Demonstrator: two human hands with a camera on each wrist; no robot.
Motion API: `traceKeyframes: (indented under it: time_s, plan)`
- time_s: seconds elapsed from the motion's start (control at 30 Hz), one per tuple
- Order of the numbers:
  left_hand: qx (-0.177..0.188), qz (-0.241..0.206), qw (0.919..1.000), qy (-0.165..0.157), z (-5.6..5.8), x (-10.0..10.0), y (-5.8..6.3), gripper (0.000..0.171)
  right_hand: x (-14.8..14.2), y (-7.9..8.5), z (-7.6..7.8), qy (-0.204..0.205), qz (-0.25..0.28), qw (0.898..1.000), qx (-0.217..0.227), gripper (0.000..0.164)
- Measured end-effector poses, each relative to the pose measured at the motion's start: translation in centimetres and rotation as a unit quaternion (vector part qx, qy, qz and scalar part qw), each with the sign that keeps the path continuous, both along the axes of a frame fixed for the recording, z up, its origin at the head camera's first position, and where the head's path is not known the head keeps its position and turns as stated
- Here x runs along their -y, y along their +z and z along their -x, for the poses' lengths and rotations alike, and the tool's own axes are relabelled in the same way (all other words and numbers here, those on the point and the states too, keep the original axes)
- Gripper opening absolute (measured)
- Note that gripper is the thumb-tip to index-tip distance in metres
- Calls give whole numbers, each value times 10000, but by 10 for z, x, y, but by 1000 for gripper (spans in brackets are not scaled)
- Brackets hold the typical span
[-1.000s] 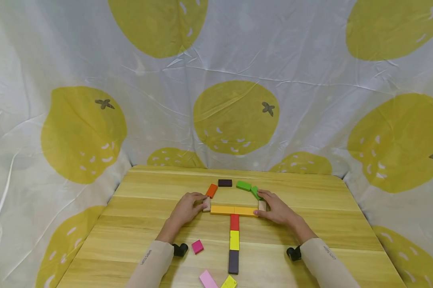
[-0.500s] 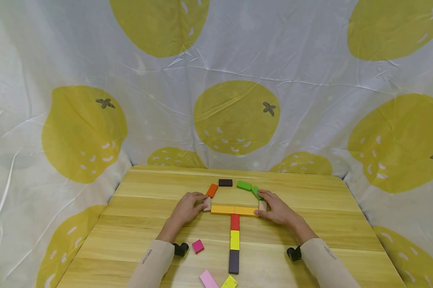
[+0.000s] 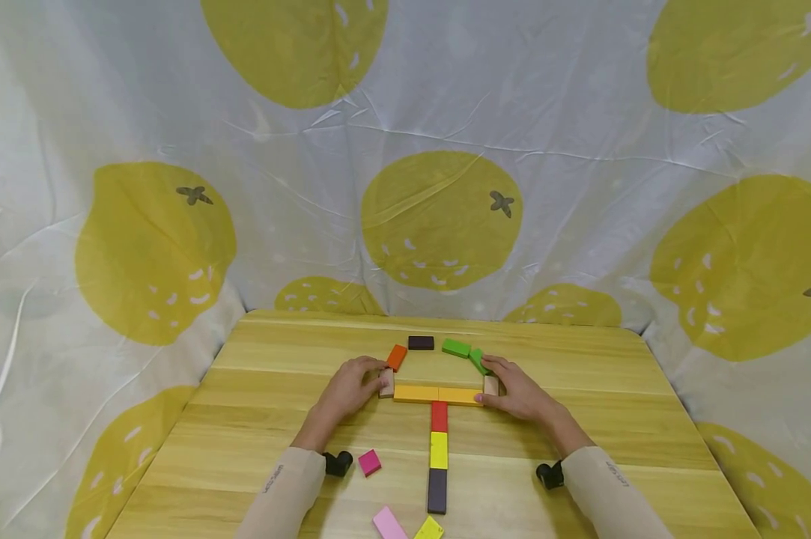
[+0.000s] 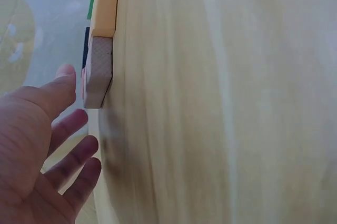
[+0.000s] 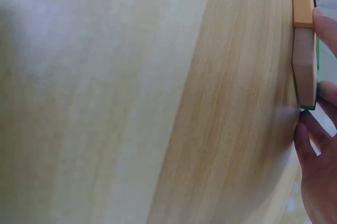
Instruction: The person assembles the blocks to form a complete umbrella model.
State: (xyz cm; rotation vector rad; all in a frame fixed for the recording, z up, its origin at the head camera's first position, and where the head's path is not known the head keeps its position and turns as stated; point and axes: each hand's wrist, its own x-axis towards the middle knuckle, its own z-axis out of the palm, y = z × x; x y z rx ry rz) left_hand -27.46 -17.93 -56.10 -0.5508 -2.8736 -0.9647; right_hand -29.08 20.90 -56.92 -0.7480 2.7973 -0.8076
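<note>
My left hand [image 3: 351, 385] hovers beside a plain wooden block [image 3: 387, 389] at the left end of two yellow-orange blocks [image 3: 415, 393] laid end to end. In the left wrist view its thumb stands apart from that block and the fingers are loosely extended. At the other end, my right hand [image 3: 520, 391] spreads around a second plain wooden block [image 3: 491, 385]. Its thumb touches the end of the yellow-orange row, and its forefinger rests at a tilted green block [image 3: 477, 361]. An orange-red block [image 3: 396, 358], a black block [image 3: 421, 343] and another green block [image 3: 456, 347] form an arch behind.
Below the row, a red block [image 3: 439, 416], a yellow block [image 3: 439, 450] and a dark block [image 3: 436, 491] run in a line. Loose nearby are a magenta block [image 3: 370, 463], a pink block [image 3: 389, 522] and a yellow block [image 3: 430, 528]. A lemon-print cloth [image 3: 445, 120] hangs behind the table.
The left hand has eased slightly away from the left wooden block, baring a little more of it. The right hand and the blocks keep their places.
</note>
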Motion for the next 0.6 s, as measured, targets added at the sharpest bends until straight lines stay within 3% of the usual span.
traceKeyframes:
  time_s: [0.17, 0.37, 0.6]
  plan:
    - [-74, -120, 9997, 194, 7, -2, 1, 37, 0, 1, -2, 4, 47, 10000, 11, 87]
    - [-66, -298, 9995, 125, 19, -3, -2, 33, 2, 2, -2, 45, 109, 9999, -16, 86]
    - [206, -927, 9945, 441, 31, -8, -11, 28, 0, 1, -2, 11, 100, 9999, 19, 87]
